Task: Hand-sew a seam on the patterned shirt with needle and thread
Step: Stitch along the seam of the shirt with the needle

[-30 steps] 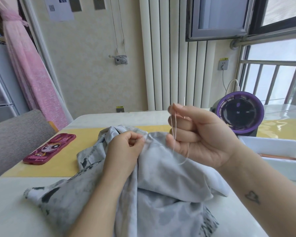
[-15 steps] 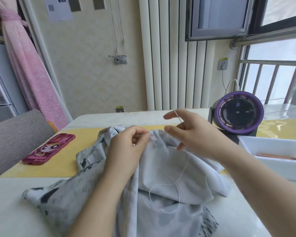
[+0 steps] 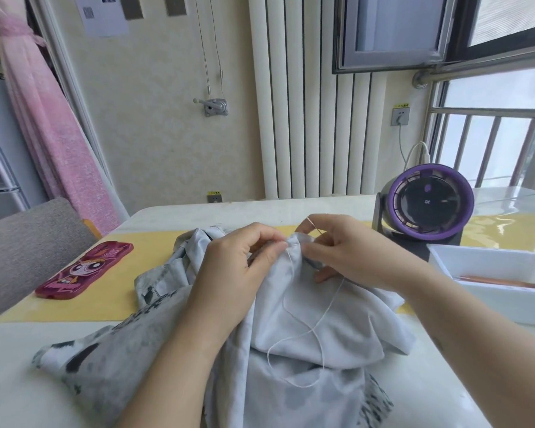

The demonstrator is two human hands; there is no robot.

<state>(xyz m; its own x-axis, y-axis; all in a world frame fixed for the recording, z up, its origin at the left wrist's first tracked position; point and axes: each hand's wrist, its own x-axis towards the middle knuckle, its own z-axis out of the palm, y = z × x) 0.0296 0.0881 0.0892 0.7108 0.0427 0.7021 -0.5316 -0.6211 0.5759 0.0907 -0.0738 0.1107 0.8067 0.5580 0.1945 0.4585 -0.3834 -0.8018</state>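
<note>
The right hand [image 3: 352,254] pinches the needle [image 3: 315,226] between thumb and forefinger at a raised fold of the shirt [image 3: 306,329]. The left hand [image 3: 238,273] pinches that fold just left of it. White thread [image 3: 268,357] loops loosely from the fold over the near cloth. The shirt lies bunched mid-table [image 3: 19,381], partly on a yellow mat [image 3: 112,291]. A pink-cased phone [image 3: 84,270] lies left, a purple fan [image 3: 430,205] and white tray [image 3: 507,304] right. A radiator [image 3: 315,103] lines the far wall, with a pink curtain [image 3: 44,118] far left. The shirt is pale grey with dark blotches, creased
</note>
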